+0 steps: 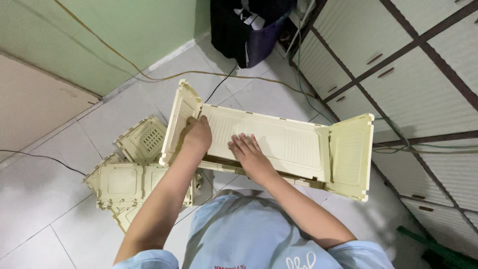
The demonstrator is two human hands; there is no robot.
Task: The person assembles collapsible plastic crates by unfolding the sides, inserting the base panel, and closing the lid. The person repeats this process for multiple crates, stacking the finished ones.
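Cream plastic crate panels (279, 142) half assembled, left hand (196, 135) gripping the nine o'clock corner, right hand (249, 152) flat on top, loose pieces (134, 179) piled at eight o'clock.

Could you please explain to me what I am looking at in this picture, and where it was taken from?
There is no machine here: a person works with two bare hands, and the single picture comes from a camera worn on their head, looking down. The left hand has its grip on the end of a cream plastic panel assembly, where a side flap joins the long panel. The right hand lies flat and open on that long panel. Below, on the tiled floor, lies a pile of similar cream panels. A dark bag stands at the top, cables trail across the floor, and pale cabinet doors fill the right side.
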